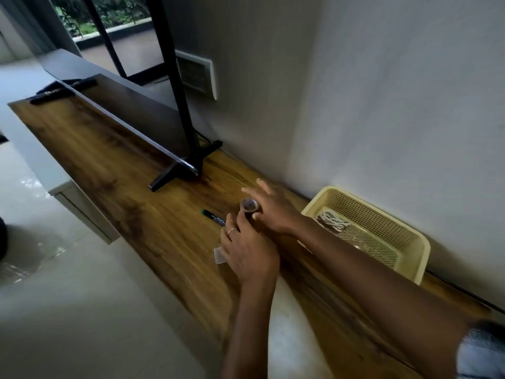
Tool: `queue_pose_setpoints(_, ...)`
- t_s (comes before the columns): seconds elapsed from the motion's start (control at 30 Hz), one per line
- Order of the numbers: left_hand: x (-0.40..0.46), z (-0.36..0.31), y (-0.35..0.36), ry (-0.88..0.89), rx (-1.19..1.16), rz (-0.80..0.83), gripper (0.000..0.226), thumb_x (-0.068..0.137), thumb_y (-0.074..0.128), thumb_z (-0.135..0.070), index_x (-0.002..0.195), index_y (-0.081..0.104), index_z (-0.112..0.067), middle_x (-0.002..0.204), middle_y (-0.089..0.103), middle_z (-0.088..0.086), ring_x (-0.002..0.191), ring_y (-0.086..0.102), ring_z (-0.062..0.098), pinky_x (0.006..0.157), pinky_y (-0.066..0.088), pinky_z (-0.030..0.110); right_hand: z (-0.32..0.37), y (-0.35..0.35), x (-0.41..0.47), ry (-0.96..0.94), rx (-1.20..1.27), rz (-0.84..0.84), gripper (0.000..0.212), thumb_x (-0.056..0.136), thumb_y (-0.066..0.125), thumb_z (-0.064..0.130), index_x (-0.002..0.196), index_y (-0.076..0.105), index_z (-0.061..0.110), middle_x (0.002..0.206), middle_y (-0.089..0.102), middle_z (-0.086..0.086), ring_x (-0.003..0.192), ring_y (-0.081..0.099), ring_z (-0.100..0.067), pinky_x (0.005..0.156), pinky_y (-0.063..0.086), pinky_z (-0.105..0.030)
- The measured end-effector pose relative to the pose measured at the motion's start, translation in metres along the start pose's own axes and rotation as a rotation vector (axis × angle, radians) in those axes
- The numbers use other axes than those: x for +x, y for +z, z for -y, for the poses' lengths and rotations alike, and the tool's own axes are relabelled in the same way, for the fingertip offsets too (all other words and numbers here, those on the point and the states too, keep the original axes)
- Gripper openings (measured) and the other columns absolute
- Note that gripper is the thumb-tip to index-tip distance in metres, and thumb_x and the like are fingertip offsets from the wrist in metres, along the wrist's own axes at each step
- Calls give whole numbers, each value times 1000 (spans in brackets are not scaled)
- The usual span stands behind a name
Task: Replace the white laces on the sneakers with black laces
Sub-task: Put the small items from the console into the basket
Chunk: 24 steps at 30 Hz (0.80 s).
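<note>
A coil of white laces (334, 220) lies in a pale yellow mesh basket (393, 214) against the wall on the right. No sneakers or black laces are in view. In the middle of the wooden console top (114, 170) both hands meet at a small roll of clear tape (249, 205). My left hand (247, 251), with a ring on one finger, pinches the roll's near edge with its fingertips. My right hand (274, 207) rests against the roll's right side with its fingers stretched straight toward the wall.
A black marker with a green cap (214, 216) lies just left of the hands. A small clear plastic piece (219, 255) peeks from under my left hand. A TV (123, 116) on black feet stands further left, with remotes (62, 90) at the console's far end.
</note>
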<state>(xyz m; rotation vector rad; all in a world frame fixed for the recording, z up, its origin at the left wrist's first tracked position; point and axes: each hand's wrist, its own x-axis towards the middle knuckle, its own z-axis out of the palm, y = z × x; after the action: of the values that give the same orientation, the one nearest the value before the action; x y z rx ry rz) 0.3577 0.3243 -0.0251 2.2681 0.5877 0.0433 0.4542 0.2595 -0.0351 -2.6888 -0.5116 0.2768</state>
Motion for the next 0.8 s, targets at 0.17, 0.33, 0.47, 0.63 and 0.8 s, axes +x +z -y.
queue_pose_setpoints(0.17,15,42,-19,-37,312,207,59,97,51,-17,149,25,-21,159,12,10,145,12,33,114,28,47,5,22,8,-19,-81,89,58,95,52,8,145,34,31,158,17,-2,140,26,-33,109,34,-46)
queue_pose_setpoints(0.33,18,55,-29,-8,397,188,48,94,53,-12,140,41,-22,140,37,8,127,32,28,93,43,38,4,29,0,-14,-64,-91,35,91,58,8,122,53,23,124,45,-4,106,49,-24,80,46,-35)
queue_pose_setpoints(0.47,16,55,-28,-2,326,118,37,95,49,-11,131,52,-19,124,49,10,116,40,26,84,43,36,2,11,-17,-13,20,-166,35,89,62,13,122,57,23,120,48,-3,107,51,-22,86,49,-39)
queue_pose_setpoints(0.63,14,47,-26,20,230,39,35,93,59,-20,128,54,-17,119,54,7,113,46,24,87,43,37,-19,-42,-54,75,62,-375,35,87,64,14,121,59,22,119,48,-4,99,56,-19,79,52,-27)
queue_pose_setpoints(0.8,7,32,-12,192,143,-82,41,93,59,-30,131,51,-19,123,57,2,112,48,18,90,44,35,-82,-74,-100,384,61,-354,29,80,67,12,109,65,20,109,53,-11,85,56,-22,67,38,-24)
